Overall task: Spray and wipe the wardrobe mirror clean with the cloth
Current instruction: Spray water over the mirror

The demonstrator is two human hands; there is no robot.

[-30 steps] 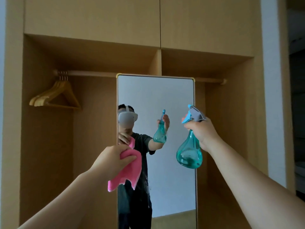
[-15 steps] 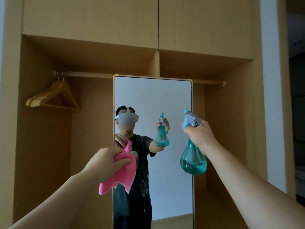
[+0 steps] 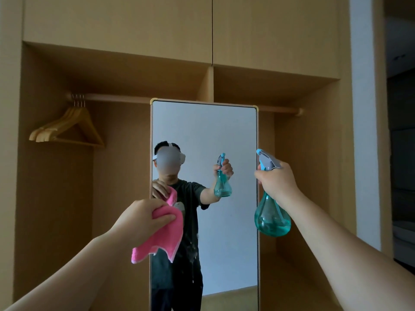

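Head cam, starting at your fingers: your right hand (image 3: 276,182) has its fingers (image 3: 260,176) wrapped round the neck of the teal see-through plastic spray bottle (image 3: 271,218), just under the grey-and-blue trigger head (image 3: 267,161). Whether a finger sits on the trigger itself I can't tell, since the back of your hand hides it. Your left hand (image 3: 139,218) has thumb and fingers (image 3: 165,218) bunched on the pink fluffy cloth (image 3: 164,236), pinching its top while the rest hangs loose below.

Relative to the tall gold-framed wardrobe mirror (image 3: 224,131): the bottle hangs in front of its right edge, about mid-height, nozzle aimed up and left toward the glass. It looks clear of the glass, not touching. The cloth is in front of the left edge, a bit lower, also apart from it as far as I can judge. A few droplets (image 3: 193,248) show on the lower middle of the glass, so I'd say you're mid-spray with wiping not yet begun.

Tips for this bit: bring the nozzle in over the glass instead of the frame, or half the mist lands on the wood beside the mirror. Short squeezes, top of the mirror first, since runs go downward. The bottle looks only part full, so hold it upright so it draws properly. Flatten that cloth into a pad before wiping. The wooden hangers (image 3: 67,126) left of the mirror are well out of the way.
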